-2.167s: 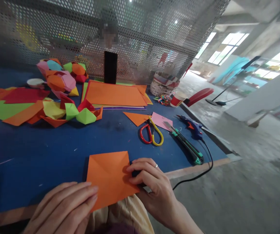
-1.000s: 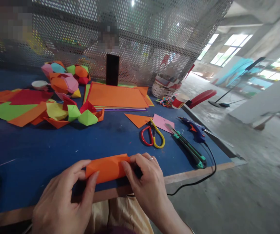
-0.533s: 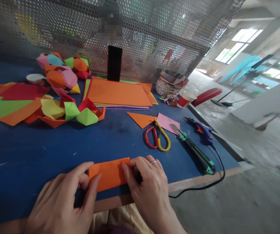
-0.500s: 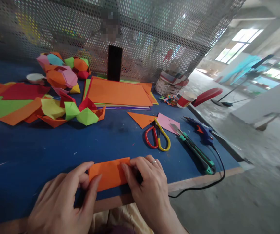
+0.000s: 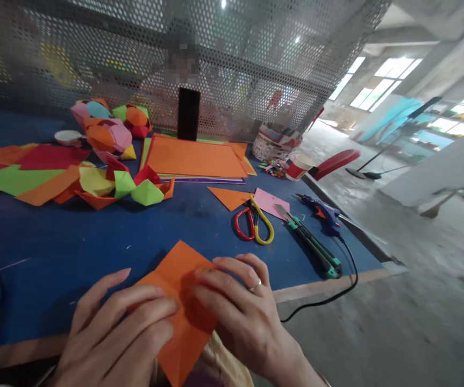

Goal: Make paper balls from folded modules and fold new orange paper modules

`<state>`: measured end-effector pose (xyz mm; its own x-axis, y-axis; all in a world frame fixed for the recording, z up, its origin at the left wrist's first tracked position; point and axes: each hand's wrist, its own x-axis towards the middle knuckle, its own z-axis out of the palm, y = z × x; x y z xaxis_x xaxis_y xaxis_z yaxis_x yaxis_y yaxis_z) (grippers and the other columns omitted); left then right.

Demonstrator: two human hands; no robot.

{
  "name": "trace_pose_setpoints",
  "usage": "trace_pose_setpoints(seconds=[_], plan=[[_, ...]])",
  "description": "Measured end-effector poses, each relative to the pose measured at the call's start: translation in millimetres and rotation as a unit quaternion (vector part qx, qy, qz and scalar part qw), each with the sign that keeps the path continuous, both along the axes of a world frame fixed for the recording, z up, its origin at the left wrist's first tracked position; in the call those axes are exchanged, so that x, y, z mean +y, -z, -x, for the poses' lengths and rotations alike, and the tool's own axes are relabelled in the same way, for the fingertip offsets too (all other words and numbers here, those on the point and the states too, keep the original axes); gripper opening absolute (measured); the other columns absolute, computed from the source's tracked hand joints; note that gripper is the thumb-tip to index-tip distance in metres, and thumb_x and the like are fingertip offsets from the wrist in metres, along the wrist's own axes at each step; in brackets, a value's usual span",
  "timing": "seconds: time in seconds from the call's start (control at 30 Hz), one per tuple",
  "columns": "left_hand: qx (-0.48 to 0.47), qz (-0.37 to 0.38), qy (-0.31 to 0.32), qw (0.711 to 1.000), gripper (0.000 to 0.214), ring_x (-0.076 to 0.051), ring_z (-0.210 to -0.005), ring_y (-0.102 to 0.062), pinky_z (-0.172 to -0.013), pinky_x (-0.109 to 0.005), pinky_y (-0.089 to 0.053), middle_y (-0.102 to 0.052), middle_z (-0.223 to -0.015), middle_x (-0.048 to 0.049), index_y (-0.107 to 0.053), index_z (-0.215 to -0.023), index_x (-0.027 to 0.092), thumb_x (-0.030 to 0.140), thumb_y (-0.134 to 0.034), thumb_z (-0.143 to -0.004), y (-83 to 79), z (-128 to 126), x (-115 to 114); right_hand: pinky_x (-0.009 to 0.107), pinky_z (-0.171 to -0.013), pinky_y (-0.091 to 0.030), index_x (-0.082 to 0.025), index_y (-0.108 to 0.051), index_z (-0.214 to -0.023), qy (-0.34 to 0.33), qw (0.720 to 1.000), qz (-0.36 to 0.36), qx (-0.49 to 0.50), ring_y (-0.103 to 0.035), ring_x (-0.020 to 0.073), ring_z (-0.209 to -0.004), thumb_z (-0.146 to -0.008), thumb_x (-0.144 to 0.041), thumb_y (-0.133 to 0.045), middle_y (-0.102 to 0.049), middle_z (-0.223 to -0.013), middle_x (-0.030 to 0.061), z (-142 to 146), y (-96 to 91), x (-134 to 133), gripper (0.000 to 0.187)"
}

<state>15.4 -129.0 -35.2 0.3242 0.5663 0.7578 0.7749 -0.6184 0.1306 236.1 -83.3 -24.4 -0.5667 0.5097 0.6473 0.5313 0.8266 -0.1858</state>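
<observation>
An orange sheet of paper (image 5: 180,269), unfolded with crease lines across it, is turned cornerwise at the table's front edge. Its lower corner hangs over the edge. My left hand (image 5: 125,320) holds the left side, fingers lying over the paper and thumb hidden. On the right side, my right hand (image 5: 242,314), with a ring on one finger, has its fingertips bent onto the sheet; its thumb is out of sight too. Beyond the right hand lie scissors (image 5: 255,226) with one red and one yellow handle.
On the blue table (image 5: 94,252) are a green utility knife (image 5: 314,247), a corded glue gun (image 5: 324,212), folded paper pieces (image 5: 147,192), stacked orange sheets (image 5: 195,157), paper balls (image 5: 108,137), a phone (image 5: 188,114), a paper cup (image 5: 299,165) and a basket (image 5: 276,141).
The orange paper was a narrow folded rectangle between both hands; now it is opened out and turned cornerwise. Both hands have shifted onto its sides, and the view has tilted slightly.
</observation>
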Motion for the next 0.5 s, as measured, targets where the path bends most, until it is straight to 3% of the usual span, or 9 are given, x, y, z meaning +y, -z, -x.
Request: trace_pose_setpoints(seconds=[0.17,0.33,0.5], plan=[[0.007,0.007,-0.033,0.999,0.034,-0.018,-0.092,-0.074,-0.118,-0.043,-0.039,-0.08,-0.095,0.0045,-0.066,-0.094,0.026,-0.003,-0.051,-0.084,6.6,7,2,0.037,-0.109,-0.034,-0.024,-0.068,-0.095,0.03,0.999,-0.038,0.007,-0.065,0.0177,-0.11,-0.1,-0.006,-0.055,-0.081,-0.099,-0.0043,-4,7.3,0,0.023],[0.027,0.028,-0.035,0.999,0.04,-0.02,-0.1,-0.072,-0.114,-0.046,-0.04,-0.079,-0.108,-0.0019,-0.069,-0.112,0.022,-0.004,-0.052,-0.086,16.9,4,-5,0.036,-0.111,-0.032,-0.022,-0.067,-0.098,0.027,1.0,-0.007,0.001,-0.064,0.0163,-0.109,-0.098,-0.001,-0.048,-0.08,-0.1,-0.0022,-3,10.4,-5,0.029],[-0.01,0.033,-0.02,0.999,0.038,-0.019,-0.099,-0.072,-0.108,-0.044,-0.046,-0.08,-0.103,-0.0004,-0.069,-0.111,0.022,-0.004,-0.054,-0.087,20.9,6,-9,0.035,-0.111,-0.037,-0.022,-0.066,-0.097,-0.013,0.999,0.029,0.022,-0.065,0.0183,-0.113,-0.093,-0.004,-0.059,-0.08,-0.105,-0.0026,-6,9.7,-4,0.019]])
